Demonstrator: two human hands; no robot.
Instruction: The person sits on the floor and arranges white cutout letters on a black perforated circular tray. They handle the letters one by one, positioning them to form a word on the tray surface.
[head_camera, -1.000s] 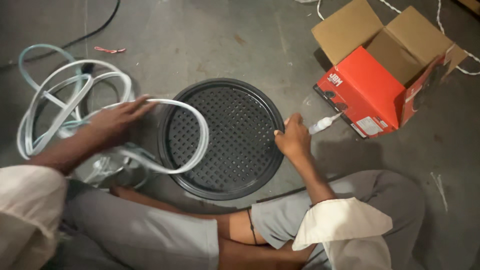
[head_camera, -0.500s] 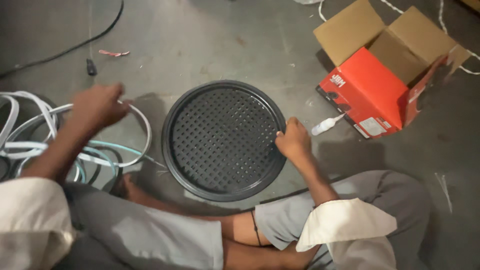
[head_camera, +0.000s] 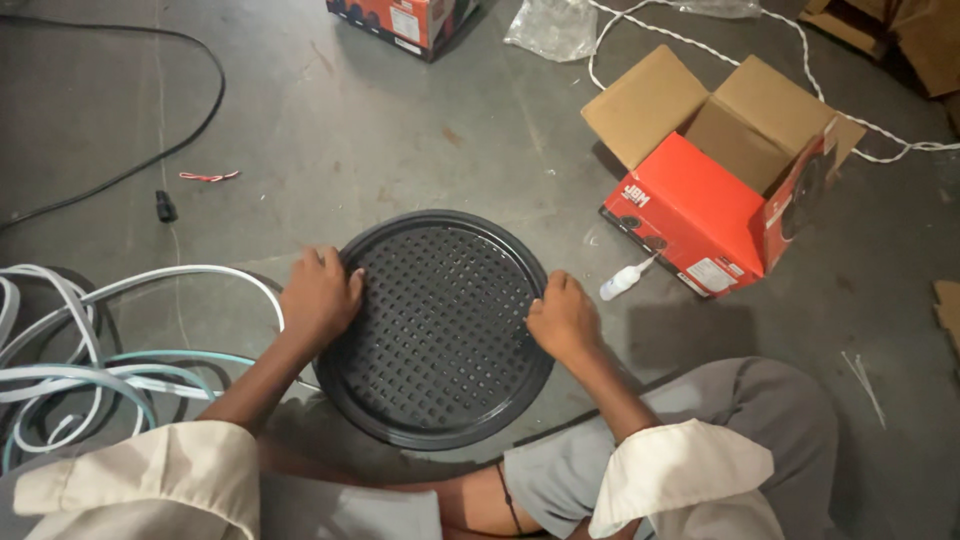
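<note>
Both hands are on the round black perforated grille (head_camera: 440, 325), which lies flat on the grey concrete floor (head_camera: 400, 130) at the centre of the frame. The left hand (head_camera: 318, 298) rests on its left rim, fingers together and curled over the edge; the right hand (head_camera: 563, 320) grips the right rim, fingers closed on it. To handle it well, I'd say keep the grip even on both sides so the disc stays level and doesn't scrape. White flat cable (head_camera: 90, 370) sprawls in loops at lower left, just beside the left arm. A small white bottle (head_camera: 620, 283) lies near the right hand, and an open red and brown carton (head_camera: 715, 165) sits at upper right
</note>
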